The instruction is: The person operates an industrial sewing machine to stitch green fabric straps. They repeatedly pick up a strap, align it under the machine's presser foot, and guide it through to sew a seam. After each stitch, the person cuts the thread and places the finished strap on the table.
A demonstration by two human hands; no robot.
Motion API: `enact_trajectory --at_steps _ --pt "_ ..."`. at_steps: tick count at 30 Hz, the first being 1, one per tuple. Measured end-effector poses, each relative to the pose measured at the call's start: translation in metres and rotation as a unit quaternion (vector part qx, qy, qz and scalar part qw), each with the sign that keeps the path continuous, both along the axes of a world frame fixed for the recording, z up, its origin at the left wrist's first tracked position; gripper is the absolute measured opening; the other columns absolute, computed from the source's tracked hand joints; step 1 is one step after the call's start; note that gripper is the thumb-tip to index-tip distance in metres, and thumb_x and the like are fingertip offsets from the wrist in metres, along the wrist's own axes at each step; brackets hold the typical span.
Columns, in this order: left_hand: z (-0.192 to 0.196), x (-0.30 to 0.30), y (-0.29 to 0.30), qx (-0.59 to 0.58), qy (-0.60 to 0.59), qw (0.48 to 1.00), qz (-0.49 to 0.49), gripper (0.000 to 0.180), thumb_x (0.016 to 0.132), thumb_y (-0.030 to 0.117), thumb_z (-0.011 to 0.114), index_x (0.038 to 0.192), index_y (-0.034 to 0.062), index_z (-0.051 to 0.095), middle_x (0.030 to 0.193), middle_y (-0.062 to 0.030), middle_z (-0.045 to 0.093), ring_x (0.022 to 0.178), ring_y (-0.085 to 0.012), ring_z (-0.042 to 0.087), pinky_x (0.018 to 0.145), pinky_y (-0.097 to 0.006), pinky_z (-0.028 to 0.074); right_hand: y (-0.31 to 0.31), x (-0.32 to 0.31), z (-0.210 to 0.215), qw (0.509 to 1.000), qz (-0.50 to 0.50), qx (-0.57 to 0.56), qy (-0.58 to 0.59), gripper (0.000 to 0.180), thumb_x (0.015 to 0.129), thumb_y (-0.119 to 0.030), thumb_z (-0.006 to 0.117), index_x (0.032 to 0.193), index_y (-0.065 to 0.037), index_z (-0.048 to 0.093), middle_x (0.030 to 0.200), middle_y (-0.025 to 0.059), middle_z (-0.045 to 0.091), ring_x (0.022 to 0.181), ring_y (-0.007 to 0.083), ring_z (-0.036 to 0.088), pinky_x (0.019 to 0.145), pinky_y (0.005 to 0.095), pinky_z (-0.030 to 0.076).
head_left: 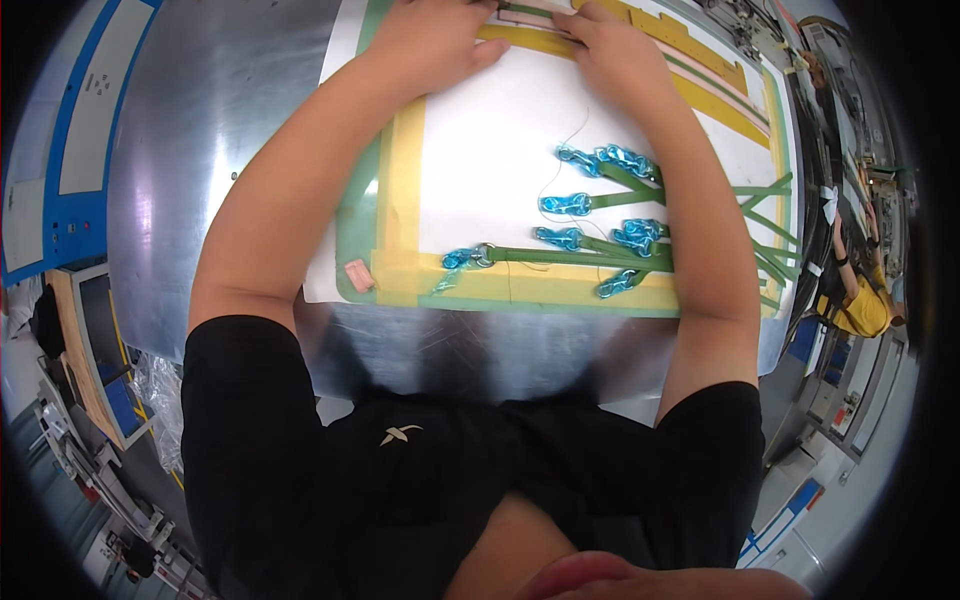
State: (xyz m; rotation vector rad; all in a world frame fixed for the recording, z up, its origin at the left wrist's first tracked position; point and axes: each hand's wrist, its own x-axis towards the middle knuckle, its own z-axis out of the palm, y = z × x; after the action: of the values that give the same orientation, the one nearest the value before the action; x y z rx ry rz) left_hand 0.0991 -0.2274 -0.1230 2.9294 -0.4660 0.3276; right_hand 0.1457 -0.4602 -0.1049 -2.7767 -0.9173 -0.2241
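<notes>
At the far edge of a white sheet, the left hand and right hand meet a green strap lying between them, though whether their fingers pinch or merely press it I cannot tell, so near the frame's edge. Just nearer runs a yellow strip; beyond it, blue-wrapped clips on green webbing lie beside the right forearm.

Along the far edge of the white board, the left hand and right hand touch a narrow strip. Green straps with blue-wrapped clips spread toward its right edge; a pink scrap marks the near-left corner.
</notes>
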Motion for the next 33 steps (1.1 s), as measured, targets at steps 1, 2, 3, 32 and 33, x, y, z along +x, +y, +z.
enact_trajectory --at_steps 1,2,3,32,33 --pt "-0.001 0.0 0.0 0.006 -0.003 1.0 0.002 0.057 0.097 0.037 0.063 0.137 -0.0027 0.063 0.144 -0.0209 0.061 0.134 -0.0376 0.055 0.113 -0.05 0.043 0.0 0.0 -0.001 1.0 0.004 -0.003 -0.004 0.031 0.096 -0.013 0.056 0.12 -0.009 0.075 0.113 0.0187 0.072 0.101 0.039 0.07 0.088 0.0486 0.055" --pt "-0.001 -0.001 0.0 0.002 -0.006 1.0 0.0 0.056 0.097 0.037 0.063 0.136 -0.0028 0.063 0.143 -0.0207 0.061 0.133 -0.0374 0.056 0.112 -0.05 0.044 0.001 0.0 0.0 1.0 0.005 -0.002 -0.001 0.031 0.096 -0.013 0.056 0.12 -0.009 0.075 0.113 0.0186 0.072 0.101 0.0389 0.07 0.088 0.0485 0.055" --pt "-0.001 -0.001 0.001 -0.002 -0.008 1.0 -0.002 0.055 0.097 0.037 0.063 0.135 -0.0029 0.063 0.142 -0.0206 0.062 0.132 -0.0372 0.056 0.112 -0.05 0.044 0.001 0.0 0.001 1.0 0.006 -0.002 0.001 0.03 0.096 -0.013 0.056 0.12 -0.009 0.075 0.112 0.0185 0.072 0.102 0.0388 0.07 0.088 0.0485 0.055" --pt "-0.015 0.004 -0.001 0.021 -0.061 0.998 -0.006 0.061 0.096 0.047 0.067 0.14 0.0034 0.065 0.147 -0.0131 0.061 0.136 -0.0326 0.055 0.115 -0.048 0.041 -0.007 0.002 0.009 0.999 0.033 -0.022 0.014 0.029 0.097 -0.016 0.059 0.119 -0.005 0.075 0.118 0.0207 0.07 0.099 0.0392 0.072 0.088 0.048 0.056" --pt "-0.014 0.004 -0.003 0.024 -0.056 0.998 -0.003 0.062 0.096 0.047 0.067 0.139 0.0028 0.065 0.147 -0.0136 0.061 0.136 -0.0331 0.055 0.115 -0.047 0.041 -0.01 0.003 0.009 0.999 0.043 -0.011 0.007 0.029 0.096 -0.015 0.058 0.118 -0.005 0.075 0.117 0.0204 0.071 0.099 0.0391 0.072 0.088 0.0479 0.056"
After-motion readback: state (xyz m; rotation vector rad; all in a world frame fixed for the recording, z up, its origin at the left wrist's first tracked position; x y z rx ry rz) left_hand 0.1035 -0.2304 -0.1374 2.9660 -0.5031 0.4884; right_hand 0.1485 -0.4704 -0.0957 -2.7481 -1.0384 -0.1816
